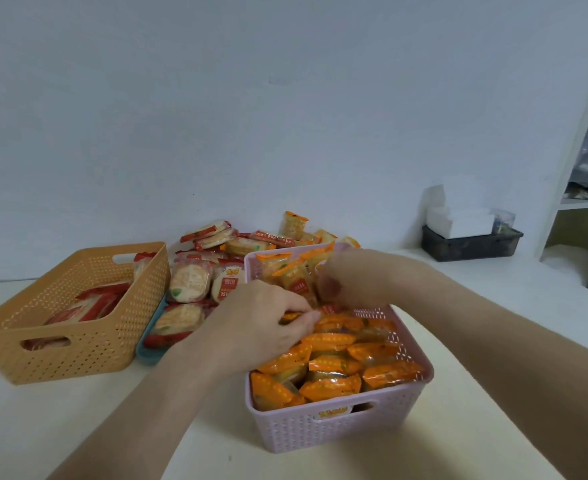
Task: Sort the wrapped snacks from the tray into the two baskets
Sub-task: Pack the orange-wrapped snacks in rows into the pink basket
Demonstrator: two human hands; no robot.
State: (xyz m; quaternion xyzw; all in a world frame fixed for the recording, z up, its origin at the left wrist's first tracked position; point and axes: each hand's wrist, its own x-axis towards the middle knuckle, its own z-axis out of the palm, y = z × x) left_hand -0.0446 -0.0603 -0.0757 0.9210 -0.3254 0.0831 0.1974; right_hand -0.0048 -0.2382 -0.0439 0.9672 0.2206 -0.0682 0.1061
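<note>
A pink basket [337, 431] in front of me is packed with several orange-wrapped snacks [330, 365]. To its left stands an orange basket [78, 344] holding several red-wrapped round snacks [91, 304]. Between and behind them a teal tray [147, 353] carries a heap of red and orange wrapped snacks [190, 280]. My left hand [261, 317] is over the pink basket's far half, fingers pinched on an orange-wrapped snack [290, 317]. My right hand [348, 278] hovers just beyond it, fingers curled among the orange packets; what it holds is hidden.
A dark bin [472, 245] with white boxes stands at the back right against the wall. A white shelf unit [576, 202] rises at the right edge. The white table [60, 427] runs left and forward of the baskets.
</note>
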